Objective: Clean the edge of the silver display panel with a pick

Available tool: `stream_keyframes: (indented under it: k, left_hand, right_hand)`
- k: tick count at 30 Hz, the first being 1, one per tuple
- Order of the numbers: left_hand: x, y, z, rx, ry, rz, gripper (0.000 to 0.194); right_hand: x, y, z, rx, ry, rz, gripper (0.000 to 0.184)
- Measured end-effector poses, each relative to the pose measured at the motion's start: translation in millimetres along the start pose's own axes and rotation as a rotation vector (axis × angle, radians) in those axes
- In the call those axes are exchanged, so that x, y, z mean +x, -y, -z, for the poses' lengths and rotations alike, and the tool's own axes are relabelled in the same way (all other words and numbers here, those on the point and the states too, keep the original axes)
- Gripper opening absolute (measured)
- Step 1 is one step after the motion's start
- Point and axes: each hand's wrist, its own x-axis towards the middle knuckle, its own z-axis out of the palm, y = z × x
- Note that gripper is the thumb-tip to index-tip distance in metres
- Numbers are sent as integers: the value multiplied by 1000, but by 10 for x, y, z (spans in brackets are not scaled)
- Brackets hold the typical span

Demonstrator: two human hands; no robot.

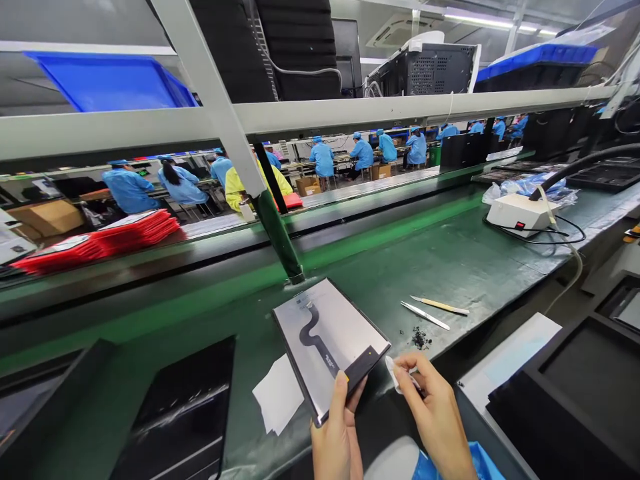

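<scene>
At the near edge of a green bench [365, 267], a screen [347, 321] is clamped in the left hand [336, 430], thumb beside the dark cable [327, 360] on its silvery back. The right hand [434, 403], apart, pinches a white wipe [391, 373] near the screen's corner. Tweezers [425, 315] lie beyond.

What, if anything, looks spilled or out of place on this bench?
A small scatter of black bits lies on the green bench, between two slim tools and the right hand. Loose and uneven, they look like stray debris; their material is unclear.
</scene>
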Motion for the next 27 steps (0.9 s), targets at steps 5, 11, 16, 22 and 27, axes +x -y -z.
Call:
stream_keyframes:
  k: [5, 11, 16, 22, 27]
  left_hand:
    - [-6, -33, -42, -29, -16, 13, 30]
    - [3, -11, -24, -29, -14, 3, 34]
    - [-6, 14, -4, -18, 7, -3, 32]
    - [42, 49, 45, 9, 27, -28, 29]
    - [162, 158, 177, 12, 14, -87, 25]
  right_hand:
    - [-9, -12, -33, -49, 12, 58, 27]
    - [28, 35, -31, -168, -10, 185, 26]
    - [-1, 45, -67, -228, 21, 251, 26]
    - [64, -10, 19, -261, -33, 211, 28]
    - [266, -120, 291, -223, -145, 123, 28]
